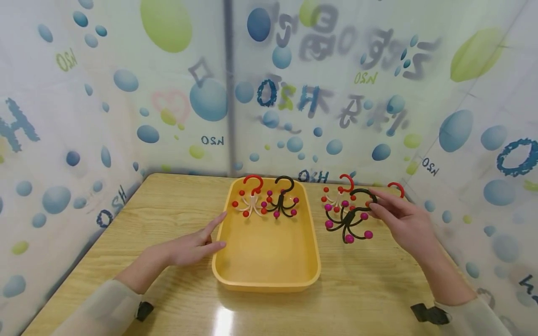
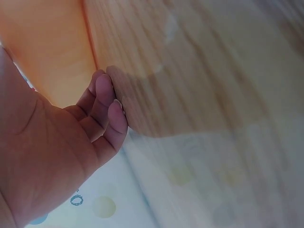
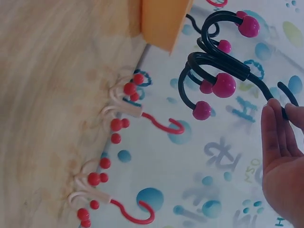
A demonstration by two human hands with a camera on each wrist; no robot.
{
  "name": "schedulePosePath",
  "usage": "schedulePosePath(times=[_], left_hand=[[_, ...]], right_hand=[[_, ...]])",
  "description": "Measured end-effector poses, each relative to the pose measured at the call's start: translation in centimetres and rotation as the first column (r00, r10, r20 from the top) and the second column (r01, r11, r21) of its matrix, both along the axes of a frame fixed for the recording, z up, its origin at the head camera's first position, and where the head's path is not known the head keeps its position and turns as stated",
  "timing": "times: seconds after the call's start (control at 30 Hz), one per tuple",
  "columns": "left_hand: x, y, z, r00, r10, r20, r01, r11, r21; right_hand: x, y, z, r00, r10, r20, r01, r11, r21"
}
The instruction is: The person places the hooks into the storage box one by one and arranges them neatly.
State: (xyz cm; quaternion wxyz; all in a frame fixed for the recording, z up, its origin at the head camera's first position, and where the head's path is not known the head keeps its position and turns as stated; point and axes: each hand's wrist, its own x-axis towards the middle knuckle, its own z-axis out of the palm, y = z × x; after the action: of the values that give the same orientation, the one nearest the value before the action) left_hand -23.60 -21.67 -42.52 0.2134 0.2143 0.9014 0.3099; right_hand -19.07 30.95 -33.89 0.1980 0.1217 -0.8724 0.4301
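My right hand point(image 1: 405, 219) pinches a black multi-arm hook hanger point(image 1: 348, 219) by its curved hook, thumb against fingers. Its arms end in pink balls and hang above the table, right of the yellow tray point(image 1: 269, 283). In the right wrist view the same black hanger point(image 3: 221, 61) points away from the fingertips. My left hand point(image 1: 191, 247) is at the tray's left side, index finger and thumb extended to the rim. The left wrist view shows its other fingers point(image 2: 116, 118) bent loosely, low by the tabletop. Inside the tray's far end are a white hanger point(image 1: 252, 203) with a red hook and another black hanger point(image 1: 280, 201).
On the table right of the tray stand two white hangers with red hooks, the nearer one point(image 3: 92, 192) and the other point(image 3: 126, 109); the right hand partly covers one in the head view. A printed curtain point(image 1: 294, 116) encloses the wooden table point(image 1: 168, 205) behind and at both sides.
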Motion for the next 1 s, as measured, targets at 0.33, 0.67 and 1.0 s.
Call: schedulePosePath(times=[0.33, 0.67, 1.0], left_hand=[[-0.1, 0.0, -0.1, 1.000, 0.001, 0.000, -0.001, 1.000, -0.003], [-0.1, 0.0, -0.3, 1.000, 0.001, 0.000, -0.001, 1.000, 0.001], [-0.1, 0.0, -0.2, 1.000, -0.004, -0.001, 0.004, 1.000, 0.000]], right_hand=[[-1.2, -3.9, 1.8, 0.989, 0.109, -0.096, -0.108, 0.994, 0.012], [-3.4, -8.1, 2.1, 0.989, 0.148, 0.014, -0.149, 0.988, 0.031], [-5.5, -12.2, 3.1, 0.962, 0.248, 0.118, -0.244, 0.969, -0.051]])
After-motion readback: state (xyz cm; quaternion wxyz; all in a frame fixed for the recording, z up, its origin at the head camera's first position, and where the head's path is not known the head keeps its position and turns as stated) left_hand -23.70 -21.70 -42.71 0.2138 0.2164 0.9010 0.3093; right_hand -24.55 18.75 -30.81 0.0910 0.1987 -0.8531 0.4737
